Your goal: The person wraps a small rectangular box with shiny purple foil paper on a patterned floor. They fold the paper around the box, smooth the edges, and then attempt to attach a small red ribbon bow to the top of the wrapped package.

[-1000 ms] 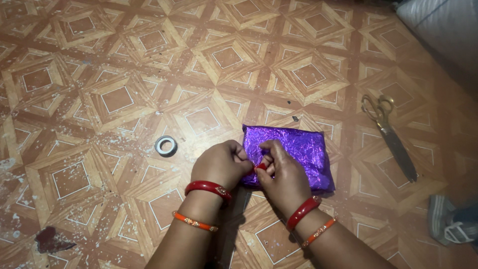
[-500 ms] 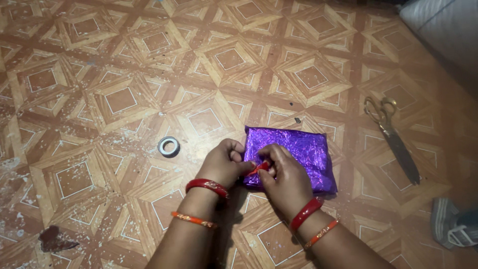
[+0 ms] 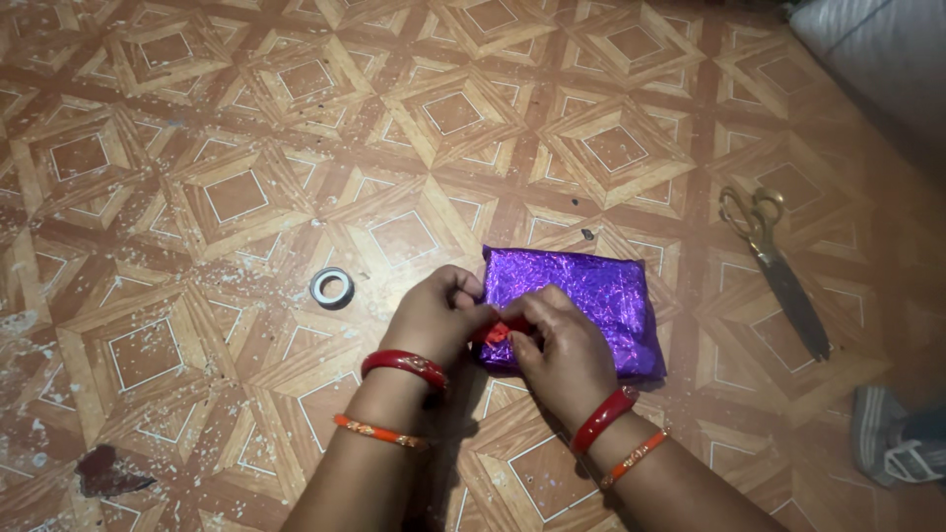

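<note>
A flat parcel wrapped in shiny purple foil [image 3: 591, 300] lies on the patterned floor. My left hand [image 3: 439, 317] and my right hand [image 3: 564, 347] meet at its near left corner. Between their fingertips they pinch a small red-orange piece [image 3: 496, 333], possibly a ribbon or a bit of tape; its exact kind is too small to tell. Both wrists carry red and orange bangles. My right hand rests partly on the parcel and hides its near left part.
A small roll of clear tape [image 3: 331, 287] lies on the floor left of my hands. Gold-handled scissors [image 3: 774, 266] lie to the right. A striped sandal [image 3: 897, 433] is at the lower right, a pale cushion edge [image 3: 877, 49] at the upper right.
My fingers have worked the small red-orange piece between them, which now shows more. The hands stay at the parcel's corner; the view shifted slightly.
</note>
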